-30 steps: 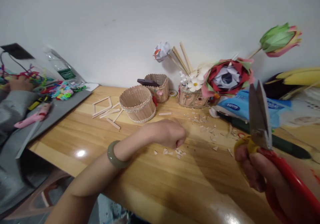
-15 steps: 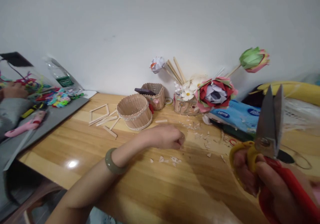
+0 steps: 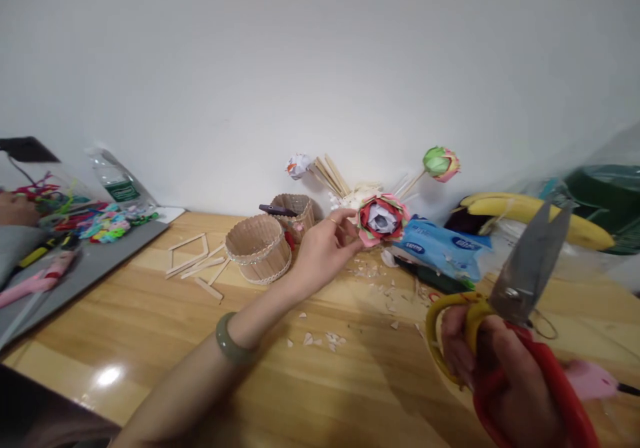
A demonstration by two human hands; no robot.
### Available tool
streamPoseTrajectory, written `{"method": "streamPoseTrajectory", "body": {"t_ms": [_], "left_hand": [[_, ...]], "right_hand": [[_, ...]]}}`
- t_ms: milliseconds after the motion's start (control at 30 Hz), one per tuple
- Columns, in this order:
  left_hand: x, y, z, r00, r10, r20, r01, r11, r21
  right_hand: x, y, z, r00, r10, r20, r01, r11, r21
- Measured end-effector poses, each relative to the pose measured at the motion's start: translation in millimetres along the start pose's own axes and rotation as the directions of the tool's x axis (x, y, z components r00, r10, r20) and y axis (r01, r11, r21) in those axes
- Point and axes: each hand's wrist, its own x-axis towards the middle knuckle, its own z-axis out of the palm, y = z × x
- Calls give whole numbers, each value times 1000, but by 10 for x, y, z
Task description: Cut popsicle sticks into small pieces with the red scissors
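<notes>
My left hand (image 3: 327, 248), with a green bangle on the wrist, reaches forward over the table. Its thumb and fingers close at the left edge of a red, pink and white paper flower (image 3: 382, 219); the fingertips are partly hidden behind it. Behind the hand, white flowers (image 3: 367, 193) and wooden sticks (image 3: 333, 175) stand against the wall; their basket is mostly covered. In my right hand (image 3: 515, 375) at the lower right are scissors (image 3: 513, 293) with a yellow and a red handle, blades slightly apart and pointing up.
Two wooden-stick baskets, a front one (image 3: 259, 251) and a rear one with a dark phone (image 3: 277, 210), stand left of centre. Loose craft sticks (image 3: 193, 261) and wood scraps (image 3: 320, 339) lie about. A blue tissue pack (image 3: 440, 245) is at right. Another person's hand (image 3: 17, 208) is far left.
My left hand has gone from a loose fist above the table forward to the red paper flower, its fingers unfolding. The scissors stay in my right hand. The view has shifted right and tilted up.
</notes>
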Motion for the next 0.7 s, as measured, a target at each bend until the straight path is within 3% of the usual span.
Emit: {"method": "streamPoseTrajectory", "body": {"t_ms": [133, 333, 567, 600, 700], "left_hand": [[180, 93, 108, 989, 1, -151, -8, 999, -40], [453, 217, 129, 974, 83, -211, -78, 996, 29], [889, 353, 95, 913, 166, -374, -102, 978, 184], [962, 347, 95, 913, 169, -372, -103, 976, 192], [1170, 320, 92, 960, 151, -235, -117, 981, 152]], "right_hand": [[30, -17, 11, 1000, 8, 18, -9, 999, 44], [4, 8, -12, 999, 30, 25, -32, 996, 83], [-36, 19, -42, 999, 30, 17, -31, 996, 87], [-33, 14, -41, 999, 34, 17, -35, 996, 80], [-15, 1, -30, 998, 52, 21, -53, 997, 59]]}}
